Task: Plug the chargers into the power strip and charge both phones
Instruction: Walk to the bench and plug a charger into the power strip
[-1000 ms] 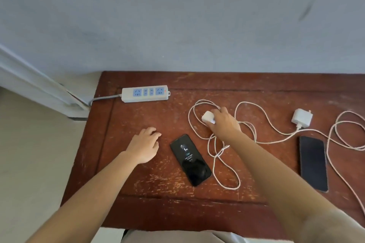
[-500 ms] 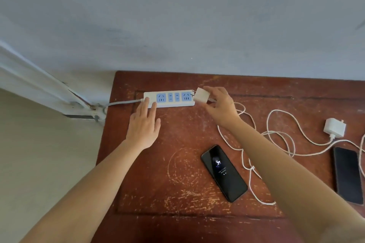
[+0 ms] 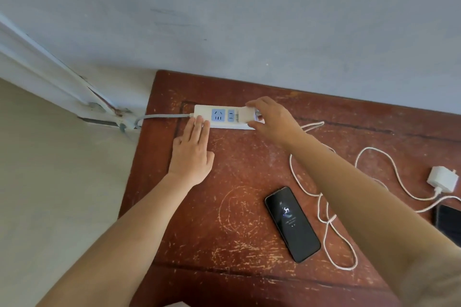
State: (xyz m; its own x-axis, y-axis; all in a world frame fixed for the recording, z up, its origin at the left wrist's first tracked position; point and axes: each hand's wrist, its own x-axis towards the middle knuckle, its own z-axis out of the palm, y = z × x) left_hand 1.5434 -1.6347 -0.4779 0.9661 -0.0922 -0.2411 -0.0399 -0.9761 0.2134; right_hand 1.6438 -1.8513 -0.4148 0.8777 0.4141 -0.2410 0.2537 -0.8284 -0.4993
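A white power strip (image 3: 203, 113) with blue sockets lies at the back left of the wooden table (image 3: 239, 252). My right hand (image 3: 273, 119) grips a white charger (image 3: 247, 115) and holds it over the strip's right part. My left hand (image 3: 193, 151) rests flat on the table, its fingertips touching the strip's left front edge. The charger's white cable (image 3: 324, 209) trails back beside a black phone (image 3: 292, 224) with a lit screen. A second white charger (image 3: 442, 179) lies at the right, next to a second dark phone (image 3: 449, 225) cut off by the frame.
A grey wall (image 3: 249, 15) rises directly behind the table. The strip's grey cord (image 3: 162, 116) runs left off the table toward a white frame (image 3: 50, 75) by the floor. The second charger's cable (image 3: 389, 169) loops across the right side of the table.
My right hand lifted the charger from the middle of the table and carried it onto the strip's right sockets. My left hand slid forward until its fingertips touched the strip.
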